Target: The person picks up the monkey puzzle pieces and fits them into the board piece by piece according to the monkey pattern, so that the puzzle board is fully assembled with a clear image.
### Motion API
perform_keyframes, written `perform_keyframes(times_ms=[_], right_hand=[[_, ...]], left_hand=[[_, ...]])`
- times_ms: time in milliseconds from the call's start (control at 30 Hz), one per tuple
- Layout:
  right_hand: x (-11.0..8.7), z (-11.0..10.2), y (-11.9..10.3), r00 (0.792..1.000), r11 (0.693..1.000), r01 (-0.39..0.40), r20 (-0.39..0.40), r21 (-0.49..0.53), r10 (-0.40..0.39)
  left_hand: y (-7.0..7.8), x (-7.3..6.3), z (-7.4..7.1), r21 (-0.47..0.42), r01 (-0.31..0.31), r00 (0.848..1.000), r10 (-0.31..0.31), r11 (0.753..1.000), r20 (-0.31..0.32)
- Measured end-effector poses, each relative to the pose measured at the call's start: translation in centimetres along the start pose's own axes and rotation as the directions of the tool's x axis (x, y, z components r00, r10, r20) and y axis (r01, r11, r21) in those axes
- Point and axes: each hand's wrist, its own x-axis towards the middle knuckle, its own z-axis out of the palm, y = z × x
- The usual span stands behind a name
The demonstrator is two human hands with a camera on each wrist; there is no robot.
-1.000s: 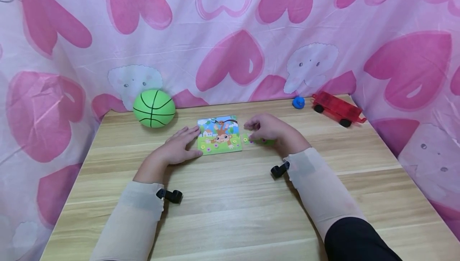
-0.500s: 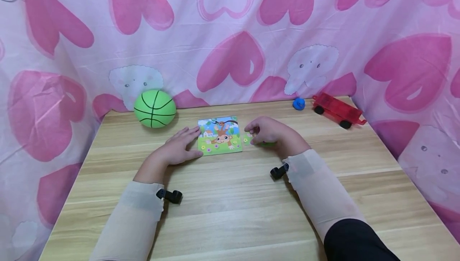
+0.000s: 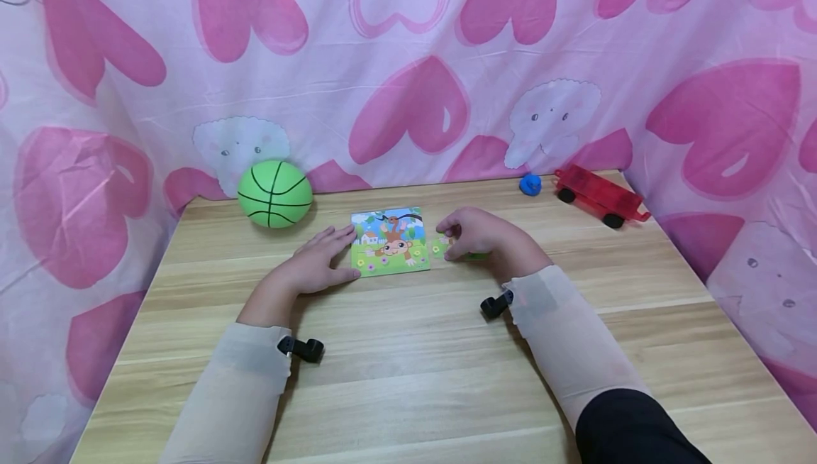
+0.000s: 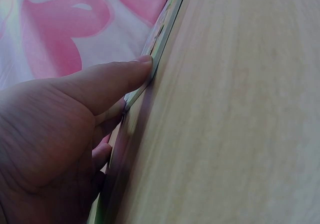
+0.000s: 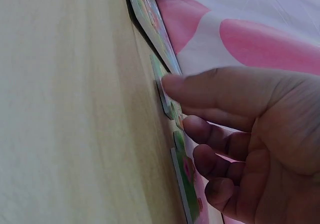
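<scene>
A flat puzzle board with a monkey picture [image 3: 391, 242] lies on the wooden table. My left hand [image 3: 320, 262] rests against its left side, fingers spread and the thumb at the near left corner. Seen from the left wrist, that thumb [image 4: 117, 81] presses on the board's edge. To the right of the board, my right hand [image 3: 477, 232] bends over loose green flowered pieces. Its thumb and index finger pinch a puzzle piece [image 5: 160, 81] at opposite edges, close beside the board. Another green piece [image 5: 183, 184] lies under the curled fingers, partly hidden in the head view.
A green ball with black lines [image 3: 275, 194] sits at the back left. Toward the back right are a small blue toy [image 3: 530, 184] and a red toy wagon [image 3: 601, 196] with black wheels. A pink heart-patterned curtain [image 3: 408, 109] hangs behind the table.
My right thumb has shifted slightly toward the near edge of the puzzle piece, uncovering more of it. The left hand and the board stay in place.
</scene>
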Motion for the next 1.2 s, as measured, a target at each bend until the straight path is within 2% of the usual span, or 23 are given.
perform_keyframes(times_ms=[333, 533, 633, 767, 967, 1200], right_hand=[[-0.1, 0.1, -0.1, 1.000, 1.000, 0.004, -0.028, 0.013, -0.004], [-0.3, 0.1, -0.4, 0.996, 0.992, 0.045, -0.080, 0.117, -0.036], [-0.3, 0.0, -0.9, 0.992, 0.981, 0.088, -0.102, 0.174, -0.071], [-0.3, 0.2, -2.1, 0.981, 0.970, 0.165, -0.133, 0.181, -0.142], [0.3, 1.6, -4.6, 0.971, 0.950, 0.234, -0.096, 0.205, -0.218], [1.6, 3.8, -7.1, 0.965, 0.931, 0.261, -0.038, 0.256, -0.260]], left_hand=[[0.0, 0.1, 0.0, 0.000, -0.002, 1.000, 0.002, 1.000, 0.001], [0.1, 0.1, 0.0, 0.001, -0.003, 1.000, 0.003, 1.000, 0.002], [0.1, 0.1, -0.1, 0.004, -0.002, 1.000, 0.002, 1.000, 0.002], [0.0, 0.1, -0.1, 0.005, -0.001, 1.000, 0.001, 1.000, 0.000], [0.0, 0.1, -0.1, 0.008, -0.007, 1.000, 0.007, 1.000, -0.004], [0.1, 0.0, -0.1, -0.010, -0.003, 1.000, 0.003, 1.000, -0.003]])
